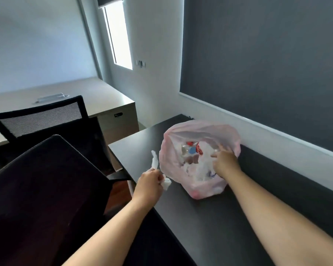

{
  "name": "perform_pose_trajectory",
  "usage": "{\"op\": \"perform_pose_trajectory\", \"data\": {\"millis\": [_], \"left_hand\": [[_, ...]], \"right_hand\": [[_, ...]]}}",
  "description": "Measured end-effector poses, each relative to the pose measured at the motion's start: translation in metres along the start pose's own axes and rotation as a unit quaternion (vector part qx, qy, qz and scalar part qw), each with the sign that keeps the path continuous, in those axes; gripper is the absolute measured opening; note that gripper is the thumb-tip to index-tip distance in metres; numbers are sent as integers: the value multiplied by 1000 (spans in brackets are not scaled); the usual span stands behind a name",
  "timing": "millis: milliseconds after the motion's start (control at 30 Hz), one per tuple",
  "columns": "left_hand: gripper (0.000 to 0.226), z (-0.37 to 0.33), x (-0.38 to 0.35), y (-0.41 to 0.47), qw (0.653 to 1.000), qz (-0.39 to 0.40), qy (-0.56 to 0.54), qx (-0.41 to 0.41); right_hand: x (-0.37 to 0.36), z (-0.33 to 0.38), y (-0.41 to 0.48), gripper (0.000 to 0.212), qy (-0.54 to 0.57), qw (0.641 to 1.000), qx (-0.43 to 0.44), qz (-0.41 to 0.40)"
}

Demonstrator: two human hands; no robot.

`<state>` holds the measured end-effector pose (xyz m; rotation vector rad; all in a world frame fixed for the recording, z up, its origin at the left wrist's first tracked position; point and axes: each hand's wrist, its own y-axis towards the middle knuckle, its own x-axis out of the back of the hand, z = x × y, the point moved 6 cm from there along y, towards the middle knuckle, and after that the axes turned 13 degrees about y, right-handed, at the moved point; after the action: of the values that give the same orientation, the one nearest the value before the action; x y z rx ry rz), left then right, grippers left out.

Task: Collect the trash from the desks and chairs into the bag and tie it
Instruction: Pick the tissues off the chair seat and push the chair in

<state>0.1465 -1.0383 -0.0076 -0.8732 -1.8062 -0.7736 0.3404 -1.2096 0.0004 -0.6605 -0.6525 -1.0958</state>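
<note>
On the black desk (210,227), left hand (148,184) grips tissue (155,162), right hand (226,164) bag (200,129).

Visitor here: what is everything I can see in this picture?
Black desk: one, black, against the wall.
Pink bag: one, translucent pink, open, on the black desk.
Trash: several pieces, white, red, blue, inside the bag.
Tissue: one, white, held just left of the bag.
Near chair: one, black, left of the black desk.
Mesh-backed chair: one, black, behind it.
Pale desk: one, light wood, far left.
Window: one, bright, back wall.
Left hand: one, grips the tissue.
Right hand: one, fingers curled on the bag's rim.
</note>
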Motion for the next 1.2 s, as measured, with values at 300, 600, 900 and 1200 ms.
{"op": "perform_pose_trajectory", "data": {"millis": [300, 600, 900, 1200], "left_hand": [[19, -129, 30, 39, 987, -113, -44, -101], [72, -118, -70, 60, 967, 203, 99, -120], [58, -86, -6, 35, 973, 101, 130, -161], [52, 93, 131, -25, 970, 36, 230, -73]], "right_hand": [[33, -20, -56, 26, 66, 963, 228, -129], [51, -57, -84, 28, 96, 966, 190, -147], [26, -12, -114, 24, 115, 968, 189, -116], [-77, 110, -215, 17, 187, 957, 220, -27]]}}
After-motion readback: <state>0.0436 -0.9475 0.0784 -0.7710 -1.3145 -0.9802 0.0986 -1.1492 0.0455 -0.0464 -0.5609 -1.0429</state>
